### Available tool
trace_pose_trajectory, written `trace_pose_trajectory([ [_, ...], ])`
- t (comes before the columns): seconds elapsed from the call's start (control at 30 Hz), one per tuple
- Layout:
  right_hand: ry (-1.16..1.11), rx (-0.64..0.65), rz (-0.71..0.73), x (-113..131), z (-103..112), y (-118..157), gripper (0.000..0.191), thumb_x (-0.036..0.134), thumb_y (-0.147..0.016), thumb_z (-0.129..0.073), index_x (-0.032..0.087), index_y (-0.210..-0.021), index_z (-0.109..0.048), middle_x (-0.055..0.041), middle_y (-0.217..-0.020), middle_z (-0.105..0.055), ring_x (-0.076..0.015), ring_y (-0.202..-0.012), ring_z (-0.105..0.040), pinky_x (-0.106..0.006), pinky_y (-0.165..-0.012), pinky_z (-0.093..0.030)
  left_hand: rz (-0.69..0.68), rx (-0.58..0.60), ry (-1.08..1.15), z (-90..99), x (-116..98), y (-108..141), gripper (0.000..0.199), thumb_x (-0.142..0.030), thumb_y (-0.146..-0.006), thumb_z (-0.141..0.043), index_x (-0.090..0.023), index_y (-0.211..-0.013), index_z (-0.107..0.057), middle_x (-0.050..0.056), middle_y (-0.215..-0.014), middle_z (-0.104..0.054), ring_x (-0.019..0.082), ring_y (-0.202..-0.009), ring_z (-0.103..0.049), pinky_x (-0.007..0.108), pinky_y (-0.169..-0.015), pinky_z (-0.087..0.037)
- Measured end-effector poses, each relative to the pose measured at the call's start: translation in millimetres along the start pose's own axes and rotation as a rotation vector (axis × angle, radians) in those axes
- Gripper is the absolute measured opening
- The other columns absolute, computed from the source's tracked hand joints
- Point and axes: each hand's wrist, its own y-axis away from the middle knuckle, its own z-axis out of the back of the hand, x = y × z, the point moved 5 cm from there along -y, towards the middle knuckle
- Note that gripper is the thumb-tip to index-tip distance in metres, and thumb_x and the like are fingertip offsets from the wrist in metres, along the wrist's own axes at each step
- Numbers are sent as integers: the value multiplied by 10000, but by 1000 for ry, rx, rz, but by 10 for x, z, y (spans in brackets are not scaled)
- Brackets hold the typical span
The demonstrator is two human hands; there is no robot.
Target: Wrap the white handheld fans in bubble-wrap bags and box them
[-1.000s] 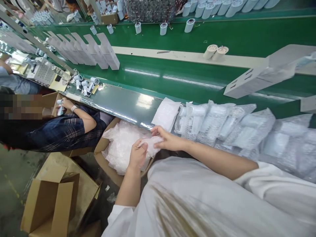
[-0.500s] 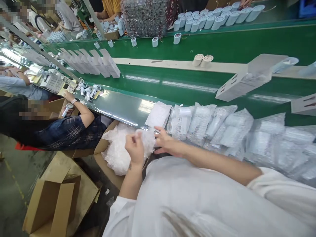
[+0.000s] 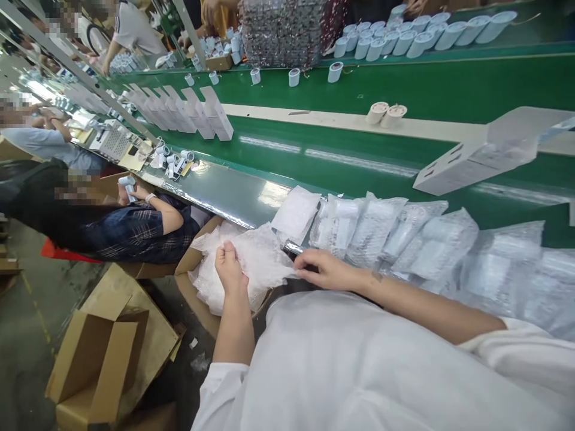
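My left hand (image 3: 232,268) is closed on the left side of a white bubble-wrap bag (image 3: 265,254), above a carton (image 3: 191,299) filled with similar bags. Fingers of my right hand (image 3: 317,267) pinch the right end of the same bag, near the bench edge. Just beyond the right hand lies a dark shiny object (image 3: 291,246), too small to make out. A flat bubble bag (image 3: 296,211) rests on the bench, beside a row of wrapped pale items (image 3: 336,221).
A green conveyor (image 3: 323,140) runs past the bench, carrying white boxes (image 3: 218,114) and an open white box (image 3: 476,158). Light blue cups (image 3: 422,45) stand behind. A seated co-worker (image 3: 135,230) is at the left, above an open carton (image 3: 103,359) on the floor.
The bag is now stretched between both hands. My right hand has gone from spread fingers to a pinch, and my left hand has moved slightly left. The view has shifted a little.
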Motion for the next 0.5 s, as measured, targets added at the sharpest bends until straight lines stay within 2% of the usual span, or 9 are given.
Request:
trace_pose_trajectory([
  [0.1,-350,-102,-150,-8,59,-199,719,511,-691,-742,266,-1307,-467,-114,-1333,-492,-253,-1196,-500,-421,-961,-445,-26,134,-46,-116,-35,45,531,-572,-678,-734,-173,-605,-390,-88,-534,-333,39,-484,-290,182,-471,-262],
  [0.13,-458,-90,-203,-20,22,-284,817,487,-624,-798,270,-1325,-438,-112,-1314,-504,-248,-1153,-529,-409,-924,-464,-40,154,-37,-145,-54,32,523,-567,-679,-737,-171,-608,-402,-84,-538,-347,41,-489,-303,181,-478,-273],
  [0.17,-545,-72,-259,-35,-32,-368,821,467,-574,-829,250,-1281,-472,-103,-1219,-562,-234,-1053,-576,-389,-869,-485,-52,154,-11,-163,-71,5,519,-567,-675,-741,-170,-613,-412,-80,-544,-363,44,-499,-329,180,-491,-293],
  [0.23,-645,-141,-347,-79,-112,-516,604,477,-552,-825,190,-1028,-587,-40,-894,-628,-172,-778,-595,-324,-729,-494,-53,105,84,-165,-78,-61,514,-597,-657,-740,-171,-657,-452,-63,-586,-430,59,-548,-422,182,-534,-348],
  [0.3,-662,-348,-346,-107,-102,-613,429,523,-603,-764,182,-779,-570,27,-661,-552,-116,-606,-508,-263,-608,-440,54,108,166,-181,6,-78,525,-639,-634,-731,-182,-791,-524,-22,-719,-552,96,-665,-541,200,-602,-415],
  [0.37,-607,-544,-278,-92,-39,-658,389,516,-631,-737,192,-714,-540,58,-595,-503,-91,-557,-446,-234,-554,-383,252,207,188,-240,174,14,582,-609,-609,-766,-219,-980,-544,22,-912,-633,135,-788,-608,233,-659,-463],
  [0.4,-578,-594,-238,-73,-10,-673,374,500,-632,-738,194,-720,-542,65,-593,-503,-87,-555,-438,-228,-548,-370,357,283,167,-279,274,99,610,-540,-588,-810,-238,-1039,-532,30,-973,-647,145,-814,-623,244,-670,-475],
  [0.47,-571,-632,-192,-53,40,-697,364,492,-639,-732,196,-738,-546,70,-604,-514,-84,-557,-446,-228,-551,-375,513,406,110,-324,458,270,618,-352,-529,-877,-232,-1029,-534,18,-947,-666,137,-765,-636,241,-650,-482],
  [0.5,-589,-650,-185,-60,69,-700,366,497,-644,-727,197,-740,-540,71,-606,-516,-84,-554,-454,-231,-555,-386,559,427,89,-319,531,320,586,-280,-500,-885,-208,-973,-547,7,-876,-668,124,-708,-632,228,-624,-477],
])
